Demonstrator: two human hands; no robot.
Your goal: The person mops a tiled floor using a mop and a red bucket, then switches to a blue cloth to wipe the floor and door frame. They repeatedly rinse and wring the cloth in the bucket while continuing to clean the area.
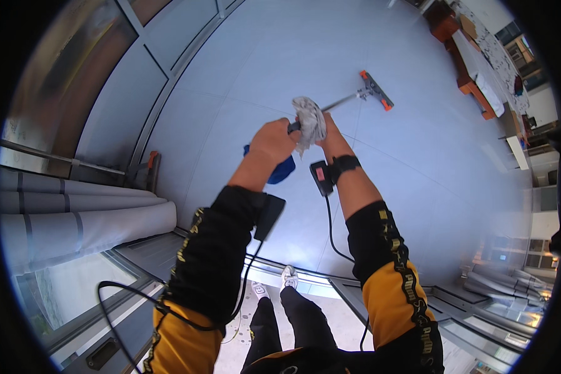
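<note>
My left hand (275, 139) is closed around the dark grip end of a metal pole (341, 103). At the far end of that pole, a flat dark mop or squeegee head (377, 91) with orange ends rests on the tiled floor. A crumpled grey-white cloth (310, 119) lies against the pole just beyond my left hand. My right hand (326, 128) presses the cloth to the pole from the right, its fingers mostly hidden by the cloth. Below my left hand shows a blue item (282, 171), partly covered; I cannot tell what it is.
Rolled or gathered grey curtains (98, 219) hang at the left beside framed glass panels (121, 84). My feet (288, 276) stand at a doorway threshold. An orange-tipped item (153, 160) stands by the curtains. Wooden furniture (467, 75) is at the upper right. Cables run from wrist devices.
</note>
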